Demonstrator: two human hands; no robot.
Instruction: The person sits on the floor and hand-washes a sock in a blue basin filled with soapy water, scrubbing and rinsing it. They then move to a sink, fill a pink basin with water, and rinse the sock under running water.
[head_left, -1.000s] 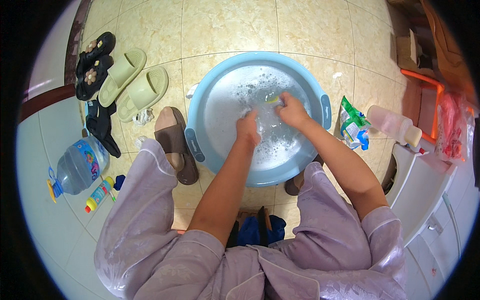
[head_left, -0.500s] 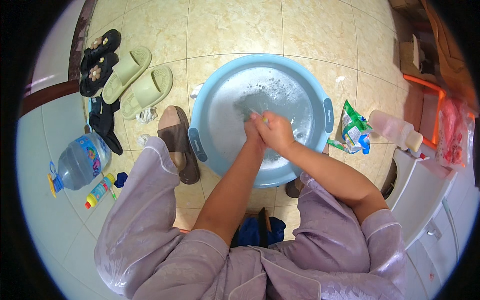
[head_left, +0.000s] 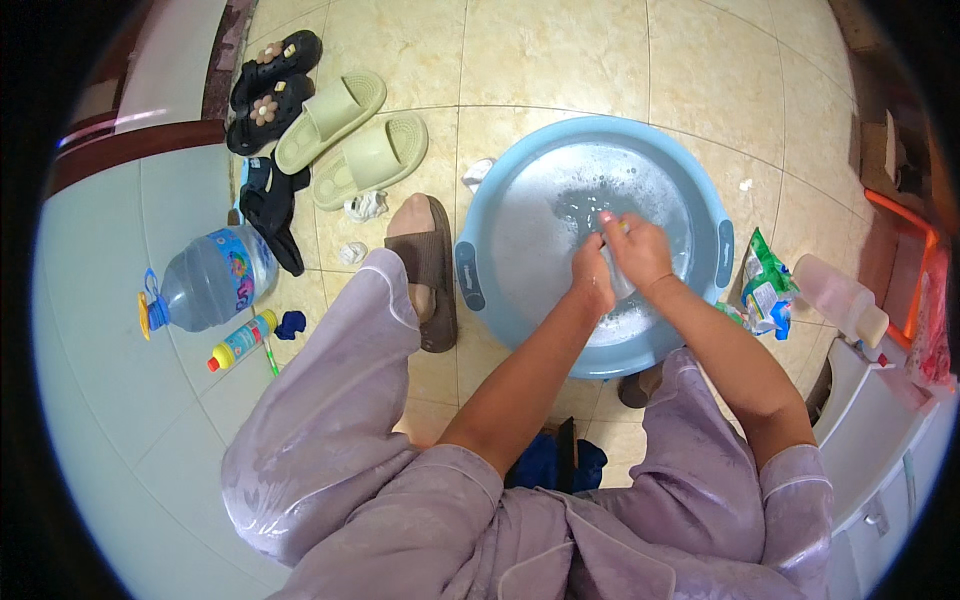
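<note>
Over a round light-blue basin (head_left: 478, 215) of foamy water (head_left: 535, 225), both my hands are close together. My right hand (head_left: 642, 252) is closed, its thumb pointing away from me. A small pale thing shows at its fingers, too little of it visible to name. Beside it on the left, my left hand (head_left: 593, 278) is low at the water, fingers curled toward the right hand. Whatever lies between the two hands is mostly hidden by them and the suds.
Left of the basin are green slippers (head_left: 370, 158), black clogs (head_left: 270, 112), a large water jug (head_left: 215, 280) and a yellow-capped bottle (head_left: 243, 340). On the right lie a green packet (head_left: 768, 285) and a pinkish bottle (head_left: 835, 295). My brown slipper (head_left: 425, 265) stands against the basin's left side.
The whole view has shifted, so the basin and floor things appear further right. My hands, pressed together before, are now slightly apart, with the left one lower.
</note>
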